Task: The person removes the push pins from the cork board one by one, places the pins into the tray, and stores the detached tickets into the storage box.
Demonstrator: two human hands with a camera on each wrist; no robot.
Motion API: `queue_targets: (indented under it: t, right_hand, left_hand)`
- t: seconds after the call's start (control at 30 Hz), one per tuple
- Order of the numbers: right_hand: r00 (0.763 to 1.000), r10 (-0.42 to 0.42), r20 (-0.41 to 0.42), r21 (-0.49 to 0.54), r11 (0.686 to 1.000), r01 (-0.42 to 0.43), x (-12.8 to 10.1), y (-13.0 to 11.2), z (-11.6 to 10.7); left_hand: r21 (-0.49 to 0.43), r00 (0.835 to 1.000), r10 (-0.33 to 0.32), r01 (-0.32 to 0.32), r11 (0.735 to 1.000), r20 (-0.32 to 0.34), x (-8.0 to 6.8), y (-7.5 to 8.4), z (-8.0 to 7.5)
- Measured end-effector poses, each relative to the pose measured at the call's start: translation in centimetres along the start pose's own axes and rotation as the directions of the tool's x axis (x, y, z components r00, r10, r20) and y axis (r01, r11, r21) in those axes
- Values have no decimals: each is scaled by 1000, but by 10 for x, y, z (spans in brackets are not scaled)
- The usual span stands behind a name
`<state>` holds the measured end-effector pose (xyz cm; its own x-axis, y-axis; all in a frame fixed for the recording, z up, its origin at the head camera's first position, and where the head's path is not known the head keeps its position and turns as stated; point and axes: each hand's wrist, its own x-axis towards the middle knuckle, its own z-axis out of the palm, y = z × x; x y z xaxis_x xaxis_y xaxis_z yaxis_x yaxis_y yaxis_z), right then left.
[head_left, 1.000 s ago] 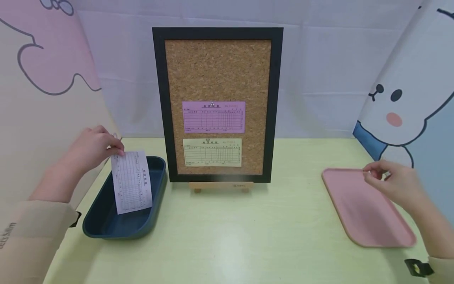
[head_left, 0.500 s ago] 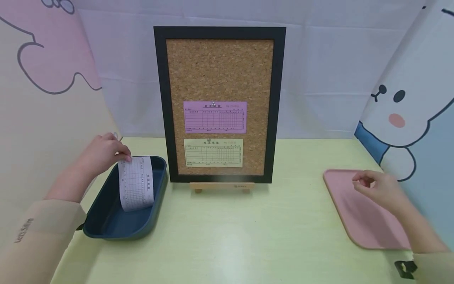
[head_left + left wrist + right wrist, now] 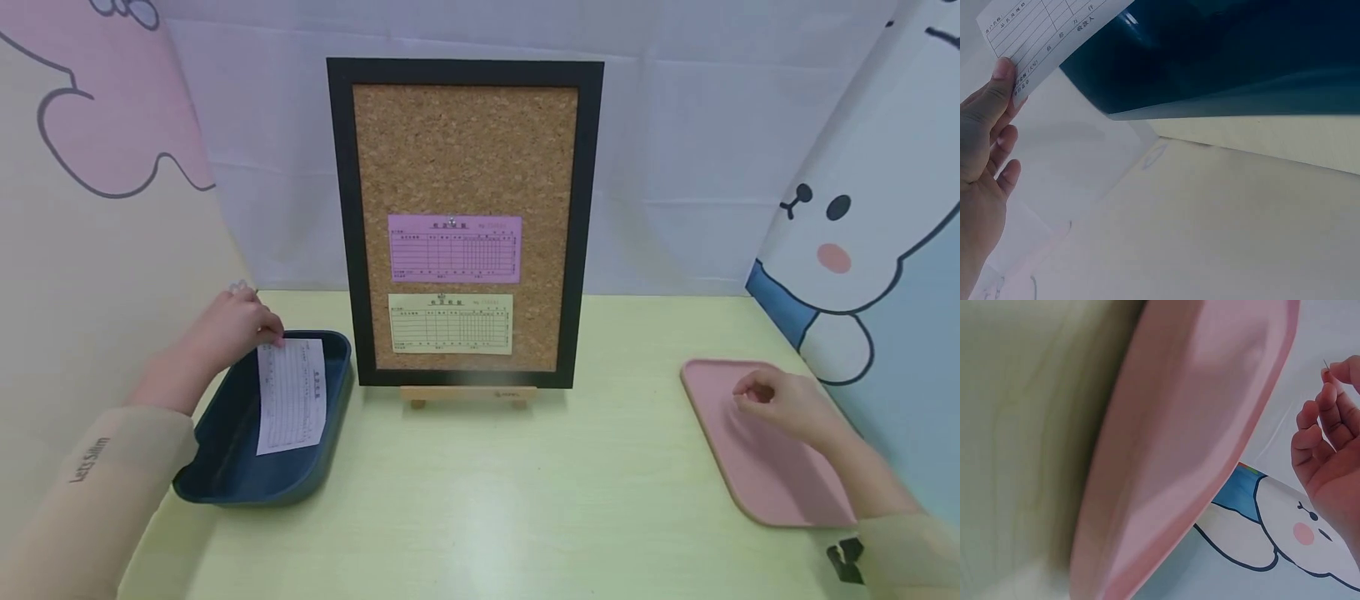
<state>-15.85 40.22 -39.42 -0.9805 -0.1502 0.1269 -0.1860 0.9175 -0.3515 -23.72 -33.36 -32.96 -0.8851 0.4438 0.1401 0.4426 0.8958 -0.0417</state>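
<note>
Left hand (image 3: 228, 333) reaches forward, fingers pinched together; right hand (image 3: 787, 406) hovers low, fingers curled.

Soft, even, bright light with faint shadows; a pale sheen on the table (image 3: 480, 517) near its front edge; both wrist views blur close up.

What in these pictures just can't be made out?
- Print on the white slip, pink form and yellow form: too small, head view.
- What the right hand pinches: a thin pin tip shows in the right wrist view; fingers hide the rest.
- Navy tray floor: partly covered by the slip.
</note>
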Motion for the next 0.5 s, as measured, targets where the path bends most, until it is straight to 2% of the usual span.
queue_targets:
  t: [0.13,0.27,0.33,0.5]
  right_hand:
    - [999,-27,41,7,1000,27,2,3,4]
    - [989,-14,145,25,1000,10,3,4,5]
    - [982,-7,190,35,999,1,4,6,6]
    - [972,-21,235,56,998,8,6,13,9]
  left_hand:
    - [-24,999,22,-22,999,23,-1,-1,7]
    - [-54,999,23,-21,998,44,-2,-1,11]
    - [-70,998,9,-4,998,70,-4,-1,13]
    - [-87,986,-23,38,995,165,-7,0,17]
